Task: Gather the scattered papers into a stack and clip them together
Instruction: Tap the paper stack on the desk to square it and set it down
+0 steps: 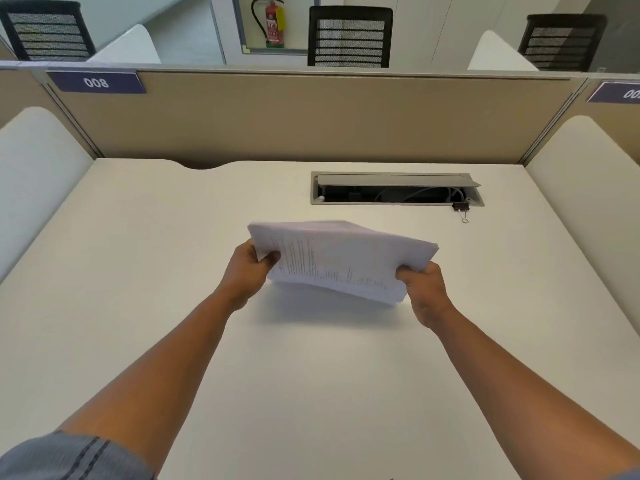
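The white desk (138,271) is spreading out under you, and you're holding the stack of papers (346,258) lifted off it, tilted. Your left hand (246,271) is gripping its left edge, your right hand (424,289) pinching its right. The black binder clip (461,208) is lying just beside the cable tray (398,188).

White desk (138,271) is the reference surface. Recessed in it toward the far right: a grey cable tray (396,188), lid raised, dark cables inside. Behind the desk's far edge stands a beige partition panel (311,116), bearing a blue label (96,82) reading "008" mirrored at its upper left. White side screens (38,168) flank the desk. Beyond the partition: three black mesh-backed chairs (349,38) and a red fire extinguisher (273,24) in a wall recess.
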Demonstrator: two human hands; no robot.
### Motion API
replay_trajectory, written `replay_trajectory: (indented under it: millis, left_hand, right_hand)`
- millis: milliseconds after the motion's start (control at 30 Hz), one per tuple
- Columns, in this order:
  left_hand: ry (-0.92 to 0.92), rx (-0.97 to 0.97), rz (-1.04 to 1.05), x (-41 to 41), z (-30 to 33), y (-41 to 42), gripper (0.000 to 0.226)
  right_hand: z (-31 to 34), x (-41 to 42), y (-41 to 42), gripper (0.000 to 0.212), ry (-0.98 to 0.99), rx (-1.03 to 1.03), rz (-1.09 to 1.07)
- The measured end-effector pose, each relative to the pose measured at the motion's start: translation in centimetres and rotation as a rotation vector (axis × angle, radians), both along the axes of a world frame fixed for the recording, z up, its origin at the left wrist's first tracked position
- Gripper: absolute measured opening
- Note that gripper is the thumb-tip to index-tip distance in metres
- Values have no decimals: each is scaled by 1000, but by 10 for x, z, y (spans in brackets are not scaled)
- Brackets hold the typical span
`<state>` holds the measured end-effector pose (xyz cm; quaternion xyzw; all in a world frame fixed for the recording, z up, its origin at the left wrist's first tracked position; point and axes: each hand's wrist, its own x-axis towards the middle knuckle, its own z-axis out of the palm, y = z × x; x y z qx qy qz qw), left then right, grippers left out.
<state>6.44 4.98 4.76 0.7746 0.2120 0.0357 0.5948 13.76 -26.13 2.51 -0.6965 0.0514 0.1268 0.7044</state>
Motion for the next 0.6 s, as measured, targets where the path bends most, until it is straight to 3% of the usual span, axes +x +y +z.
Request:
replay_trajectory:
  millis: [133, 367, 600]
  left_hand:
    - [-78, -14, 85, 1, 5, -2, 21]
    - [8, -193, 56, -10, -15, -15, 47]
    - [-55, -240, 156, 2, -9, -23, 44]
  right_hand:
    - [14, 6, 3, 23, -66, 27, -12]
    - [-7, -4, -1, 35, 12, -16, 45]
    - [0, -1, 3, 32, -32, 24, -2]
